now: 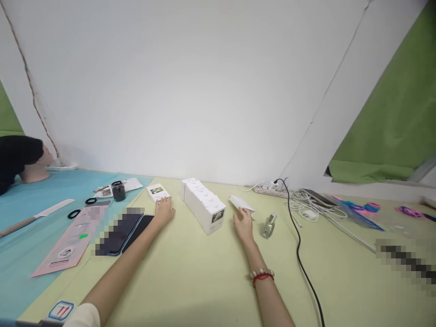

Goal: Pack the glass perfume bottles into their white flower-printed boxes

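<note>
My left hand rests on the pale green table with its fingers curled against the near edge of a small white box with a picture. My right hand pinches the near end of a flat white folded carton lying on the table. Between the hands stands a row of several white boxes. A small clear glass bottle stands just right of my right hand. A bead and red string bracelet circles my right wrist.
A black cable runs across the table from a white power strip. Dark phones and a pink packet lie left. A knife, black rings and a dark jar lie on the blue cloth. Coloured items are at right.
</note>
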{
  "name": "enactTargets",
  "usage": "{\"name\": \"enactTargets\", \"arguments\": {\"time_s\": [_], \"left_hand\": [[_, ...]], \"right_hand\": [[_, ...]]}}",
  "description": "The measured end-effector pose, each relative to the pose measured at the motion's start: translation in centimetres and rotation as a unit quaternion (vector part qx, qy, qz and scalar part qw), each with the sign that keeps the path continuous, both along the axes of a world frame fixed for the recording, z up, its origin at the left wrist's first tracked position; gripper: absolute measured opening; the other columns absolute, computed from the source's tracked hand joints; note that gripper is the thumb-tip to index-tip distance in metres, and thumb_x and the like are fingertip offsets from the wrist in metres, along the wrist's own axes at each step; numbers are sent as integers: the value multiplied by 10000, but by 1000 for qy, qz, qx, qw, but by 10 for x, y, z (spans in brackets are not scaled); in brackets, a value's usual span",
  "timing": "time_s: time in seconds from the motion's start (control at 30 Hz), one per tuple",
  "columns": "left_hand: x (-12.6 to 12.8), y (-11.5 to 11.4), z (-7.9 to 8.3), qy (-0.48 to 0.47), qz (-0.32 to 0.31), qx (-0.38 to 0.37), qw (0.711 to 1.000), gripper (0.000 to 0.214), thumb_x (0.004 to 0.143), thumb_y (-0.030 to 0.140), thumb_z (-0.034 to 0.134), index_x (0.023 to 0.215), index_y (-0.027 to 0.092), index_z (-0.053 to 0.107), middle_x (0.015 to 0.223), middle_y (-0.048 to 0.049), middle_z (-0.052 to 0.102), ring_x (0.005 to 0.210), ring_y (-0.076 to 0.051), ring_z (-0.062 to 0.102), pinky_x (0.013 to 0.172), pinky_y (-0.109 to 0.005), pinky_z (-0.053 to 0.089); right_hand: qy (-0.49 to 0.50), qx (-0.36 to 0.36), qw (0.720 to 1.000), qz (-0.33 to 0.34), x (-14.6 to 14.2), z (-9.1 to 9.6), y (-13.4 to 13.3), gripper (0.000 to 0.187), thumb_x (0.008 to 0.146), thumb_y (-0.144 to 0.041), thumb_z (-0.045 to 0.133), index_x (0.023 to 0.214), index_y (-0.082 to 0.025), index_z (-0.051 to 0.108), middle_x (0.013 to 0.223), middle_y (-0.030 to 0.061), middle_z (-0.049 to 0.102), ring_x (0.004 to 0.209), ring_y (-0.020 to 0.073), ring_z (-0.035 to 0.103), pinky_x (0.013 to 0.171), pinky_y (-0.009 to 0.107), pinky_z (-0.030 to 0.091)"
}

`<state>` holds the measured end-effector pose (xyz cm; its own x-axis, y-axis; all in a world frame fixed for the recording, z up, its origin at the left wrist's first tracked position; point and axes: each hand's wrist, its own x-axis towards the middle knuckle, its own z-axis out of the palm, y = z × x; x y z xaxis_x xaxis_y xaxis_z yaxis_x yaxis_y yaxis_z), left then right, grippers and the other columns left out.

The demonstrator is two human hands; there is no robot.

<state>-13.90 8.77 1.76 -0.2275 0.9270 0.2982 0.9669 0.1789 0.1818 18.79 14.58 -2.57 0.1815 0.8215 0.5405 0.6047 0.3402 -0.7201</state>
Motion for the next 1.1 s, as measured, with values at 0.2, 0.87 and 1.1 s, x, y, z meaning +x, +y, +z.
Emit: {"name": "enactTargets", "arguments": {"time_s": [0.2,0.87,1.1], "left_hand": [[21,-21,0,3,-26,30,999,426,758,219,424,1170,111,448,1128,-162,537,1082,-269,463,934,-413,274],[146,-60,2,-234,-119,145,954,1049,569,355,706,1356,155,42,1426,-201,13,1332,-343,80,1032,-474,229],[168,-33,-17,-346,-87,165,920,924,709,279,588,1372,152,-43,1442,-199,-34,1350,-301,21,1035,-402,278]], "right_hand": [[-2,14,1000,-13,-5,7,-8,487,753,-329,425,1174,-112,538,1219,138,442,1134,246,431,984,367,330],[10,-23,998,53,-23,1,-13,417,761,-375,481,1076,-137,617,1100,109,556,1022,223,519,895,356,416],[-3,-40,996,85,-23,-5,-14,409,741,-299,481,1092,-127,600,1085,108,566,955,209,547,780,327,483]]}}
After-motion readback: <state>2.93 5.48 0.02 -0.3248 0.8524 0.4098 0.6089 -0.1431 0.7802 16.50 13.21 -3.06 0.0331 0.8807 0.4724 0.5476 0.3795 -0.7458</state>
